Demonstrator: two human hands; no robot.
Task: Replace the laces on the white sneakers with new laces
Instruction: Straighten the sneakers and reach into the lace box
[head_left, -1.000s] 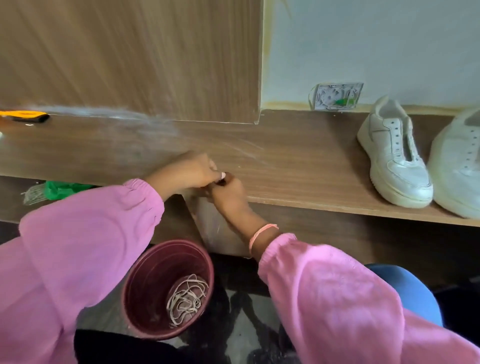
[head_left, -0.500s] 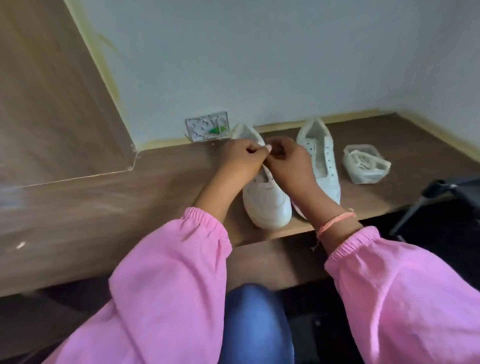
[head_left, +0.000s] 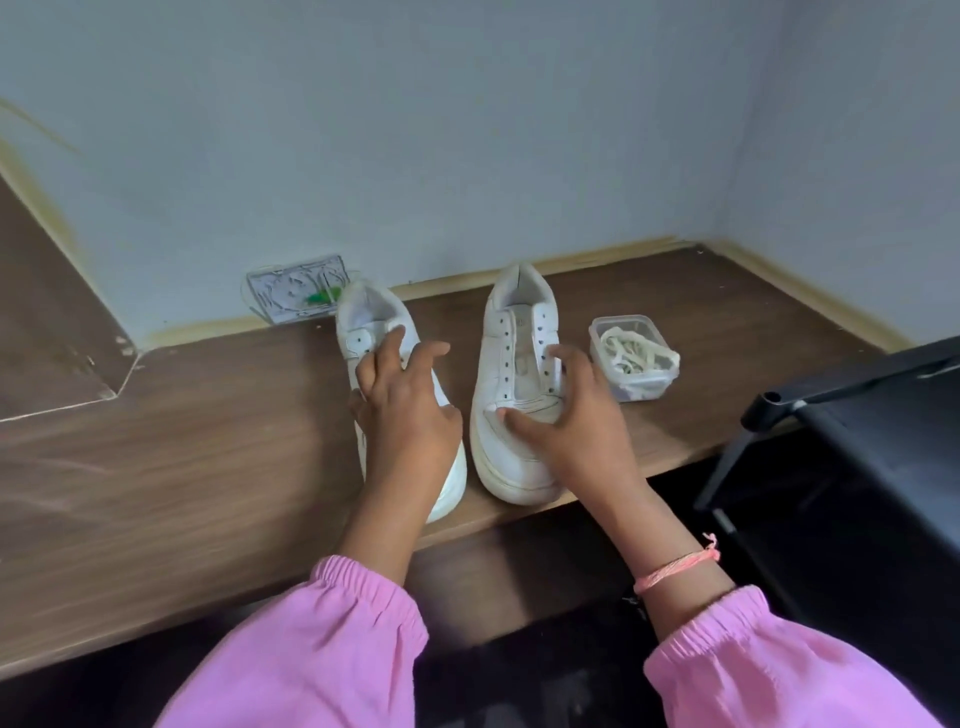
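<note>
White sneakers (head_left: 514, 395), no laces; both hands (head_left: 405, 410) spread over them.

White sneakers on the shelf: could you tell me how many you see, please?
2. The left sneaker lies under the left hand; the right sneaker is beside it, under the right hand.

Two white sneakers stand on the table (head_left: 208, 467): a left sneaker (head_left: 363, 332) and a right sneaker (head_left: 514, 374). One clear plastic container (head_left: 631, 387) holds a bundle of laces (head_left: 631, 351), number unclear. Two hands reach in, the left hand (head_left: 402, 410) and the right hand (head_left: 566, 421), and one wall plate (head_left: 296, 296) sits behind.
</note>
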